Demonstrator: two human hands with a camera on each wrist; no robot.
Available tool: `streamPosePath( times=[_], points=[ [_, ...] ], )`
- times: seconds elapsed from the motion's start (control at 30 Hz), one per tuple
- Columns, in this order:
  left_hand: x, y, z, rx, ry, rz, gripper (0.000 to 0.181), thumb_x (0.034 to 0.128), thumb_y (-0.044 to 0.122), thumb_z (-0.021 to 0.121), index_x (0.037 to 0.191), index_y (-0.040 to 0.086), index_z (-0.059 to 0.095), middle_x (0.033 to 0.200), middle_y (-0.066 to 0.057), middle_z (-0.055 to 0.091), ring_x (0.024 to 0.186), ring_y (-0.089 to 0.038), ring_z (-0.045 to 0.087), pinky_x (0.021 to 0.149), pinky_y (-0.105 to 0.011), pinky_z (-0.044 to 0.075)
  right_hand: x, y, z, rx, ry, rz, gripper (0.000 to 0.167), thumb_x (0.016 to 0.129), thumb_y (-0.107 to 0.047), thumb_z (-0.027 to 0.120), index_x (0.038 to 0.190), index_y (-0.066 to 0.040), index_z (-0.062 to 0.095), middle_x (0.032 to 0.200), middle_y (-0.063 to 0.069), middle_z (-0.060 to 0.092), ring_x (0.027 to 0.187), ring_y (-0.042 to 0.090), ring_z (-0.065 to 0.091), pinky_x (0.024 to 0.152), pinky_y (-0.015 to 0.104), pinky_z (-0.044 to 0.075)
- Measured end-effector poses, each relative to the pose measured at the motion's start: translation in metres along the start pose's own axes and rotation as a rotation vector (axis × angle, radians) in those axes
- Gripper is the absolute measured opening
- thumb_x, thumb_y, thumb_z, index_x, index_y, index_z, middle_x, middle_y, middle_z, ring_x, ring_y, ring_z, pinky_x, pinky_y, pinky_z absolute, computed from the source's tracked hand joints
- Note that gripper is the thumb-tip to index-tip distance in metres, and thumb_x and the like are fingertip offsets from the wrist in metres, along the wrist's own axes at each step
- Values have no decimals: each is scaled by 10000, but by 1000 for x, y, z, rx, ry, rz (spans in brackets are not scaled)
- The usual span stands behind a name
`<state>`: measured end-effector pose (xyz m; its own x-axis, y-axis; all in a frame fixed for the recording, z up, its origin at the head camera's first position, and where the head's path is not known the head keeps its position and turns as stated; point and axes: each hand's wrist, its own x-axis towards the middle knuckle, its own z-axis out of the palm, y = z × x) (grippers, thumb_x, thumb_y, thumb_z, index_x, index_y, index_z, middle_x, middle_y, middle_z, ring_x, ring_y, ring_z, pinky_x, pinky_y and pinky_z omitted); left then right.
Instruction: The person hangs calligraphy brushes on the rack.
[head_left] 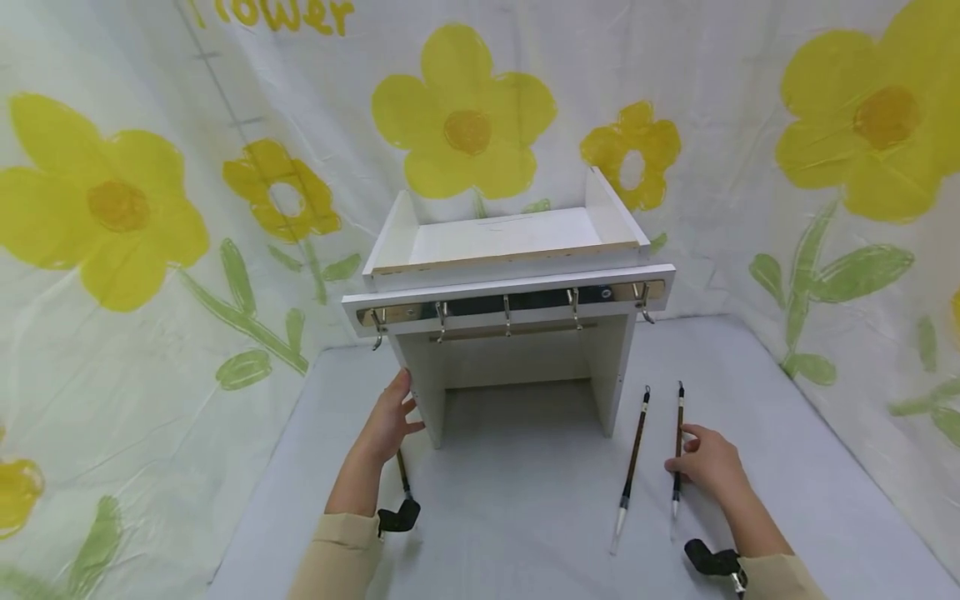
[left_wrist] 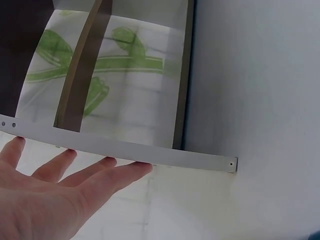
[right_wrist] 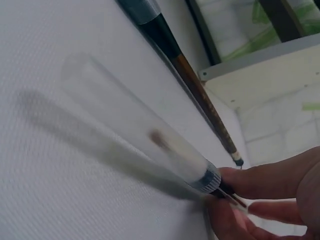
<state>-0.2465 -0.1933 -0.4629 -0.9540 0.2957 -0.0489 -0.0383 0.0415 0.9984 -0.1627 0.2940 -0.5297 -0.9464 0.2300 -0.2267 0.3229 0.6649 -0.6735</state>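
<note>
Glossy metal hooks (head_left: 507, 317); plastic cap (right_wrist: 117, 112)

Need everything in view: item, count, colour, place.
shelf: 1, white, centre
strip: 1, shiny, shelf front
hooks: 5, silvery, on strip
table: 1, pale grey, under shelf
backdrop: 1, white with yellow flowers, behind
right brush: 1, brown-black, far right
middle brush: 1, brown-black, right of shelf
left brush: 1, brown-black, front left of shelf
caps: 2, clear, right and middle brushes
cameras: 2, black, wrists
sleeves: 2, beige, forearms
left grip: 1, bare, touching shelf's left side
right grip: 1, bare, pinching right brush
</note>
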Motion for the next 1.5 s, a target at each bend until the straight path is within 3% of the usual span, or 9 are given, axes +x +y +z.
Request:
streamPosePath(
  times=[0.17,0.37,0.67,0.87,1.0,1.1,1.3,1.5],
  points=[
    [0,1,1,6,10,7,674,1033,634,280,1621,354,109,1698,-61,78,1534,-459,132,1081,-760,293,-2,1,-5,84,-39,21,826,785,-18,792,1446,188,343,1074,288,615,708,171,652,649,339,585],
    [-1,0,1,0,1,0,706,1034,635,274,1630,306,92,1700,-86,49,1534,-469,113,1088,-763,279,-3,0,-11,100,-54,19,790,780,34,725,1425,239,317,1073,317,621,767,225,652,661,342,602],
    [0,-1,1,-2,11,-13,676,1043,616,272,1628,320,104,1702,-71,50,1540,-454,112,1085,-756,292,-6,1,-13,180,-69,-1,743,854,24,702,1460,199,309,1081,305,585,761,194,651,662,335,595],
    [-1,1,1,-7,-6,4,643,1057,585,257,1627,329,108,1702,-76,46,1538,-462,104,1080,-763,291,-12,-3,-14,268,-76,-22,807,891,6,696,1516,160,211,1263,412,515,756,194,716,679,338,620],
    [-3,1,2,-2,-6,4,631,1059,576,244,1627,344,94,1703,-82,31,1536,-470,98,1082,-760,292,-18,-10,-18,295,-63,-54,842,918,-21,680,1554,116,145,1357,401,514,820,247,749,698,321,622],
    [-3,2,2,4,4,-5,632,1059,584,240,1626,350,92,1704,-80,26,1536,-470,100,1086,-756,292,-24,-19,-22,337,-41,-104,860,932,-25,671,1580,69,113,1369,381,528,883,252,762,723,312,622],
    [-3,2,2,14,19,-17,627,1050,610,244,1618,382,108,1704,-57,44,1538,-465,104,1085,-756,295,-46,-44,-29,466,71,-299,845,953,16,628,1623,-68,120,1357,317,577,930,37,737,756,292,617],
    [0,-1,1,27,26,3,626,1043,623,265,1612,400,132,1701,-70,58,1527,-491,113,1059,-775,306,-73,-69,-28,505,171,-499,889,927,56,670,1629,-158,167,1189,-52,691,944,38,736,754,270,609]
  ],
)
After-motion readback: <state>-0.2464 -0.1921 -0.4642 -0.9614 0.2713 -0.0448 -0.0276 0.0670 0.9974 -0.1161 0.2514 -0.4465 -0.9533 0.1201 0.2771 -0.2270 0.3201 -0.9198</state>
